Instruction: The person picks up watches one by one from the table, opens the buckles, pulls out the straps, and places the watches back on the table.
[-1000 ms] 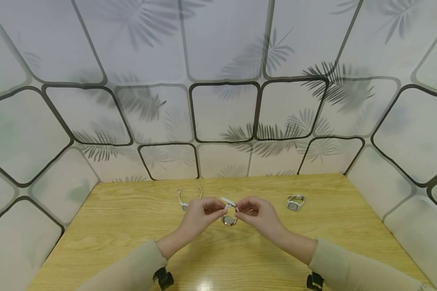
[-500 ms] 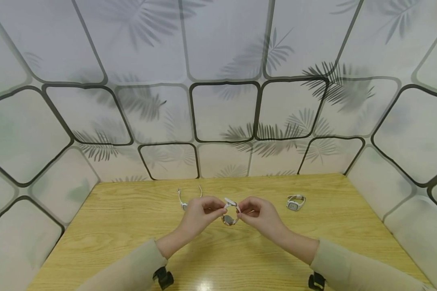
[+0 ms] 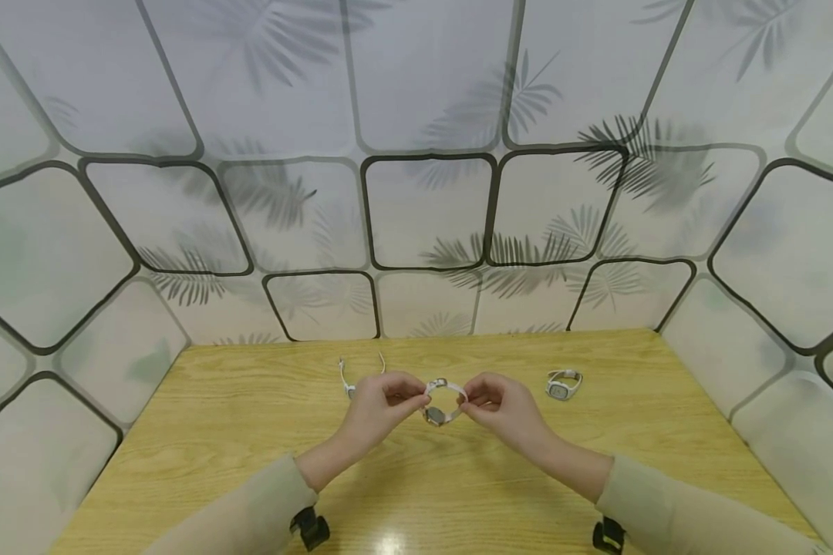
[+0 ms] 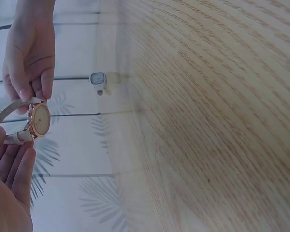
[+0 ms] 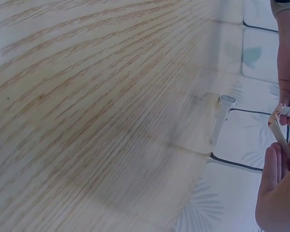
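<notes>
Between both hands, above the table, is a wristwatch [image 3: 435, 417] with a white strap, a rose-gold case and a round pale dial [image 4: 41, 120]. Its strap forms a round loop, buckle side at the top in the head view. My left hand [image 3: 383, 407] pinches the left side of the loop, thumb against fingers, close to the case. Opposite it, my right hand [image 3: 505, 406] pinches the strap's right side. In the right wrist view the strap [image 5: 276, 130] runs between the two hands, and part of the watch is cut off by the frame edge.
A white square-faced watch [image 3: 558, 391] with its strap looped stands on the wooden table [image 3: 250, 432] at the right. Behind my left hand lies another white watch [image 3: 350, 391], strap ends spread apart. Patterned panels [image 3: 426, 216] enclose the table's back and sides.
My right hand has shifted slightly right, drawing the strap into a wider, rounder loop. The flap of strap that stuck up at the top now lies along the loop. My left hand stays nearly still.
</notes>
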Available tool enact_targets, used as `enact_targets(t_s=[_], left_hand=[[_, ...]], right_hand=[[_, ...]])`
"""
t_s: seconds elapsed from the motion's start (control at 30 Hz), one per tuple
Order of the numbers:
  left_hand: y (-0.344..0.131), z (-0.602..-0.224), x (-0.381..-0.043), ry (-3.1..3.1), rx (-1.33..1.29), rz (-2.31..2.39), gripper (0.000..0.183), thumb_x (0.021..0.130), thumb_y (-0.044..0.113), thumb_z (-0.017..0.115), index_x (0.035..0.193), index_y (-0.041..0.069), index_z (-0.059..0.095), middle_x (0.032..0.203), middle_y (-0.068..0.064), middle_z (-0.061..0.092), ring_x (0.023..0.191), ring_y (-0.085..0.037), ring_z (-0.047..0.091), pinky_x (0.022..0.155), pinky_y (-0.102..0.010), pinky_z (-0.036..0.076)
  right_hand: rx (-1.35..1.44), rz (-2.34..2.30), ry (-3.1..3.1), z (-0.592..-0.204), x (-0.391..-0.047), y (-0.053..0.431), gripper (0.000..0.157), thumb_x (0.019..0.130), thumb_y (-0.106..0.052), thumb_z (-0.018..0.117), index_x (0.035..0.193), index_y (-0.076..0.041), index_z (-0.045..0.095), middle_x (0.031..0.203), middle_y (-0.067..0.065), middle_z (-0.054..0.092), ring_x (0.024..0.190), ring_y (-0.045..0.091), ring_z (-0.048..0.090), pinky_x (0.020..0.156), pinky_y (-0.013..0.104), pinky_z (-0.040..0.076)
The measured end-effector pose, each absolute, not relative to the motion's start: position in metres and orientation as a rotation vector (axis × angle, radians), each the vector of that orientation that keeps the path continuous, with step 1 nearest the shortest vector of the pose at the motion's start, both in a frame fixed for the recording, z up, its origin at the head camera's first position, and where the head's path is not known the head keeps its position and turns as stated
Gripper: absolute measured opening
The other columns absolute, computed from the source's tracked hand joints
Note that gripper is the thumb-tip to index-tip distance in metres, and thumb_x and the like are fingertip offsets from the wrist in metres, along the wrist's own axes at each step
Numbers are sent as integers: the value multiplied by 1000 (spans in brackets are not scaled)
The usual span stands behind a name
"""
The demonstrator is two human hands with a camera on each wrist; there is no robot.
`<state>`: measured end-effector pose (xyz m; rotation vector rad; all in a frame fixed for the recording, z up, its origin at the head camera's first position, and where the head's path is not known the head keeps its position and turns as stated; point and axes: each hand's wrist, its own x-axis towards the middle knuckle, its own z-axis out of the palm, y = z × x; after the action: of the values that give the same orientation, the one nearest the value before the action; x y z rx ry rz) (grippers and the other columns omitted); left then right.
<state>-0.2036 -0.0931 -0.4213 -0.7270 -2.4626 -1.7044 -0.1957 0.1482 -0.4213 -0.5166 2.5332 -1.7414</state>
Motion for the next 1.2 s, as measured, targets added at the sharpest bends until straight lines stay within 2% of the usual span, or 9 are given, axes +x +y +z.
enact_targets(t_s=[0.33,0.57,0.73,0.83,1.0,1.07,1.2], left_hand=[[-95,-422,-205,-2472,-650,-1716,10,95,5,80,103,0,79,97,-18,81,84,-22,78,74,-20,63],[-96,-422,-205,-2466,-618,-1718,11,95,5,80,104,-1,79,97,-18,81,86,-31,78,73,-20,62],[-97,-422,-206,-2456,-588,-1750,10,95,5,79,103,-1,78,100,-20,81,85,-21,78,75,-19,62],[-97,-422,-207,-2446,-565,-1794,11,95,4,78,104,-4,77,101,-22,80,86,-17,78,77,-23,64],[-97,-421,-211,-2423,-468,-1931,14,97,1,75,108,-9,75,104,-26,79,84,-8,77,85,-43,67],[-97,-421,-212,-2417,-419,-1992,16,98,-1,73,110,-11,73,107,-27,78,84,-2,75,87,-46,66],[-96,-421,-215,-2400,-349,-2081,18,100,-2,71,113,-13,72,108,-27,78,84,1,74,88,-41,67]], right_hand=[[-449,-1807,2523,-420,-197,151,13,94,4,76,106,8,71,101,24,78,84,-2,71,77,18,62],[-353,-1891,2412,-416,-199,154,17,96,5,73,110,13,69,108,28,76,85,0,72,82,24,65],[-290,-1945,2343,-415,-202,156,20,98,2,73,113,13,68,110,26,76,86,3,74,85,27,66],[-247,-1973,2307,-416,-204,156,21,98,1,73,114,14,67,109,23,77,87,3,74,85,26,66],[-194,-2026,2244,-416,-205,157,20,99,3,71,114,13,66,103,11,78,88,4,75,84,24,65],[-168,-2044,2219,-416,-206,157,19,99,3,71,115,13,66,100,6,78,88,5,76,84,24,65],[-124,-2065,2192,-415,-208,157,21,100,1,71,116,13,66,96,1,78,87,6,76,85,27,66]])
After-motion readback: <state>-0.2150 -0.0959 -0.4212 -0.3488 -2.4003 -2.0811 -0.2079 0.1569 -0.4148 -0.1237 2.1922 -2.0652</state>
